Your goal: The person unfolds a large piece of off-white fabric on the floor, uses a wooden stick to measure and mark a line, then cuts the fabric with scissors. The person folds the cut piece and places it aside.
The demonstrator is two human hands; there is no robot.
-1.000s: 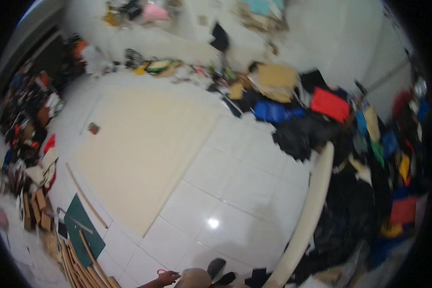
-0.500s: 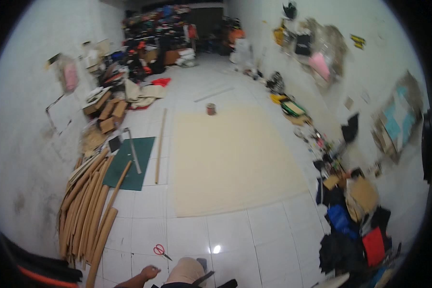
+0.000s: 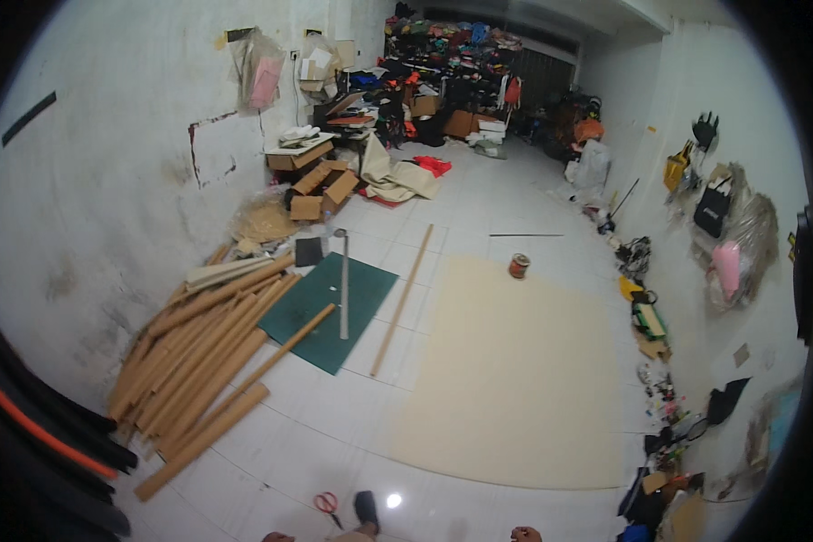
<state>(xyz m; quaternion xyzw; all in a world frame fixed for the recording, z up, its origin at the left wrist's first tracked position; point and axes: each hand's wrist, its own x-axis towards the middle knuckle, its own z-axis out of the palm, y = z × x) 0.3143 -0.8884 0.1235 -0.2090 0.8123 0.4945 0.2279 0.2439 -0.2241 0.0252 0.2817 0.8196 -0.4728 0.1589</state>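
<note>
At the lower edge, only the top of my left hand [image 3: 278,537] shows, and its fingers are mostly cut off. To its right, on the white floor tiles, lie red-handled scissors [image 3: 326,506], which the hand does not touch. Between my hands, my foot in a dark shoe [image 3: 367,511] stands beside the scissors. My right hand [image 3: 526,534] is farther right at the same edge, its fingers curled in; anything inside them is hidden. Ahead of it a large cream sheet [image 3: 524,379] lies flat on the floor, with a small reddish-brown can [image 3: 518,266] on its far end.
Cardboard tubes [image 3: 208,352] are heaped at the left, by a green mat [image 3: 334,307] with a metal ruler [image 3: 344,289] on it. A thin stick [image 3: 402,298] lies between mat and sheet. Clutter [image 3: 664,434] lines the right wall; boxes [image 3: 321,190] and fabric piles stand farther back.
The view has turned left, so the sheet, can and scissors sit farther right in it. My left hand has sunk toward the lower edge, and my right hand has come into view.
</note>
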